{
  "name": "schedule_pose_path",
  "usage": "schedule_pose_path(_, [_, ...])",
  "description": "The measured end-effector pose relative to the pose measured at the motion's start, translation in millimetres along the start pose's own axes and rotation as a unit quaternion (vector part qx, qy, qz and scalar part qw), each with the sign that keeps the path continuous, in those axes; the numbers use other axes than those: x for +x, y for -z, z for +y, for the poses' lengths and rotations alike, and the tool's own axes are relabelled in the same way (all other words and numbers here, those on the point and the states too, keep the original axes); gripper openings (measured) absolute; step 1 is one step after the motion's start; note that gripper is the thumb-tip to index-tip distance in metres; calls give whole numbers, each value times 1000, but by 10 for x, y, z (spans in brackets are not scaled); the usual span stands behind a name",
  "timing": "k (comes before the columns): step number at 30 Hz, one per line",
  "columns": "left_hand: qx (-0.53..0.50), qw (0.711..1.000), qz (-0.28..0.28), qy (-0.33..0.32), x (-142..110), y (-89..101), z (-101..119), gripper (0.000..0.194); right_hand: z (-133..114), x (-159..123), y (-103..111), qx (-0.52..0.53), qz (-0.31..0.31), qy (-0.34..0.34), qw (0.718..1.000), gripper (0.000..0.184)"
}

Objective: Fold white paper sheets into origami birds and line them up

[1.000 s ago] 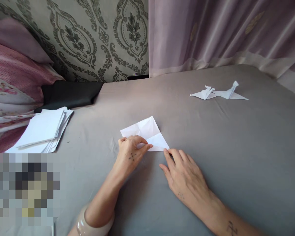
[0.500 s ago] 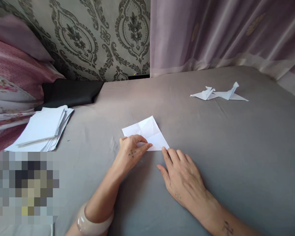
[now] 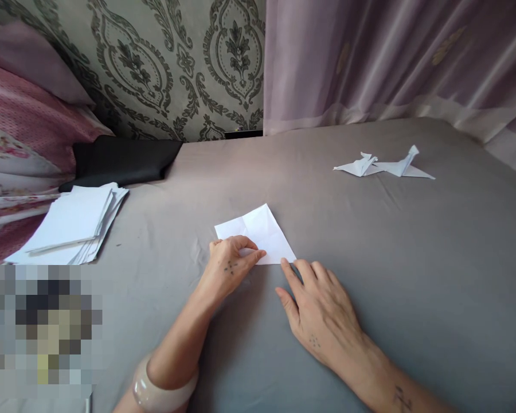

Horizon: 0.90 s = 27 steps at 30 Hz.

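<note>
A creased sheet of white paper point(image 3: 269, 232), partly folded, lies on the grey cloth surface in front of me. My left hand point(image 3: 233, 259) pinches its near left edge between thumb and fingers, covering that part of the sheet. At the near right corner, my right hand point(image 3: 318, 298) rests with its fingers spread; the index fingertip touches the paper's edge and the thumb stands apart on the cloth.
Two folded white paper figures point(image 3: 361, 165) sit at the back right. To the left is a stack of white paper point(image 3: 75, 218), with a black folded item point(image 3: 124, 160) behind it. Curtains point(image 3: 348, 63) and a patterned wall border the far side.
My right index finger has shifted slightly left along the paper's near edge. The left hand keeps its pinch in the same place.
</note>
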<state>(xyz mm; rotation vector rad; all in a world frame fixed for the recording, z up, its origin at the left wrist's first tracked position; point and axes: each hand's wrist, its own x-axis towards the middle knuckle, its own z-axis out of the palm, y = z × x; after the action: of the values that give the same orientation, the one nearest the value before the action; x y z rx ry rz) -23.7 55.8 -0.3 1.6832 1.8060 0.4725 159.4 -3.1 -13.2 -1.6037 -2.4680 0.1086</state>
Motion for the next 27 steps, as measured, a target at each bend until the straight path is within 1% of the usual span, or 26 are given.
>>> schedule_pose_path(3, [6,1000,-5,8,10,-5,-1,29,-17,18,6,-8,0,-2,1000,44])
schedule_pose_path(11, [16,1000,1,-1,8,-23,-5,29,-106,62,12,-28,-6,-6,1000,50])
schedule_pose_path(14, [20,1000,5,-15,5,-19,13,27,-92,54,19,-27,-9,-6,1000,50])
schedule_pose_path(17, [33,999,0,-9,9,-15,49,24,-47,26,28,-12,-1,2,1000,47])
schedule_pose_path(20, [51,998,10,-24,15,-26,67,19,-21,15,30,-2,6,7,1000,44])
schedule_pose_path(24, [80,995,34,-56,3,-41,43,15,-58,47,19,-19,4,8,1000,44])
schedule_pose_path(27, [82,995,34,-51,-31,-14,11,15,-85,62,13,-29,-3,6,1000,47])
